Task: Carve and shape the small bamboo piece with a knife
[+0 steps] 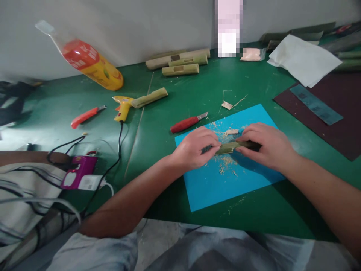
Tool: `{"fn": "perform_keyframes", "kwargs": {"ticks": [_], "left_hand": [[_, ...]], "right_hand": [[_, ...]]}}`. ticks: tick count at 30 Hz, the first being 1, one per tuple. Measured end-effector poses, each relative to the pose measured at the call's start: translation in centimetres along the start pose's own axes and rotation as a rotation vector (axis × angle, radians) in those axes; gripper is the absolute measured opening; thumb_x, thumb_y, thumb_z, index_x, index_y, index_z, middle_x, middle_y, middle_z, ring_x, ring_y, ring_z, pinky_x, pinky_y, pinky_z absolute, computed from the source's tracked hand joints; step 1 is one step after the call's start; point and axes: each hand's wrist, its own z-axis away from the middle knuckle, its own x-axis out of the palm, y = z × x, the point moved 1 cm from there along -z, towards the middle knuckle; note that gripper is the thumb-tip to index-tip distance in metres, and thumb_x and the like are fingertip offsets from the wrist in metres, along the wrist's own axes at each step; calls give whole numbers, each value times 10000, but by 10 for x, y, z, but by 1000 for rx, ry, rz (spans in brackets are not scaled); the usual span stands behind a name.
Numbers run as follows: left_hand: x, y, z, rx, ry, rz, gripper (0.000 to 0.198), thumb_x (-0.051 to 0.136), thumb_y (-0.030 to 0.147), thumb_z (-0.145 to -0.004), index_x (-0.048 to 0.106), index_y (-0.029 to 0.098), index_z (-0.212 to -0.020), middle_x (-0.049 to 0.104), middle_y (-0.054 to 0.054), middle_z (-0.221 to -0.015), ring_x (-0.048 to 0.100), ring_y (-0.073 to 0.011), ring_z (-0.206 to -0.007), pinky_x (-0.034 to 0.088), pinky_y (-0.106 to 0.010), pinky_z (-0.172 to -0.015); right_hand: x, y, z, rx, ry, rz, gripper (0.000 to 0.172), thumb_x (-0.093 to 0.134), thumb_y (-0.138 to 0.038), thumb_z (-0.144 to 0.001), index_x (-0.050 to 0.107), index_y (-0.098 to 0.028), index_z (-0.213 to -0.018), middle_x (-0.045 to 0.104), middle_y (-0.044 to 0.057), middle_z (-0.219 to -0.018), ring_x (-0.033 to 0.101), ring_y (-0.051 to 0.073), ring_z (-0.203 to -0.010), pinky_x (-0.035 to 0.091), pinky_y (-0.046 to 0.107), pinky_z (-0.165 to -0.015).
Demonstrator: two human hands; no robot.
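Observation:
Between my two hands lies a short split piece of green bamboo [226, 148], held low over a blue sheet [203, 194]. The fingers of my left hand [196, 147] are closed on its left end; something dark shows between them, not clear enough to name. Around the right end my right hand [265, 145] is closed. A pale bamboo chip [231, 131] and wood shavings [225, 165] lie on the sheet close to the fingers. Just beyond my left hand rests a red-handled knife [187, 123], blade pointing right.
A yellow glue gun [123, 107] touches a bamboo piece [150, 97]; its cord runs to a purple power strip [80, 171]. Left are a red cutter [87, 116] and a tilted orange drink bottle [90, 66]. Notched bamboo tubes [180, 70] and white paper [304, 62] lie behind.

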Motion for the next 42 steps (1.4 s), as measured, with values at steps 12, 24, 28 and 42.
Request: {"fn": "perform_keyframes", "kwargs": {"ticks": [12,24,28,42], "left_hand": [[-4,-3,0,20,-42,-5,128,621,151,-991,678,194,-884,790,-40,-913,737,-177,-861,573,-340,-822],[-5,-1,-2,42,-131,-36,184,566,178,-1021,663,197,-866,785,-57,-914,734,-189,-863,562,-362,-808],[-9,-1,1,55,-115,-61,155,573,182,-1020,676,197,-905,784,-58,-948,739,-192,-891,569,-358,-828],[-5,4,0,123,-84,-119,126,575,150,-1015,682,174,-953,772,-80,-944,713,-202,-865,575,-355,-810]], "right_hand": [[-1,-3,-1,33,-37,-5,223,625,-462,-1004,730,-265,-996,758,85,-1003,674,295,-935,486,449,-779],[-2,-3,-1,34,-11,-4,183,655,-469,-981,713,-296,-973,762,53,-965,685,287,-903,488,441,-740],[-2,-4,0,40,0,-2,169,682,-447,-970,708,-280,-963,763,56,-965,675,281,-901,481,432,-739],[-3,-6,0,77,-5,-39,116,713,-417,-956,691,-304,-944,756,46,-969,680,283,-918,497,455,-770]]}}
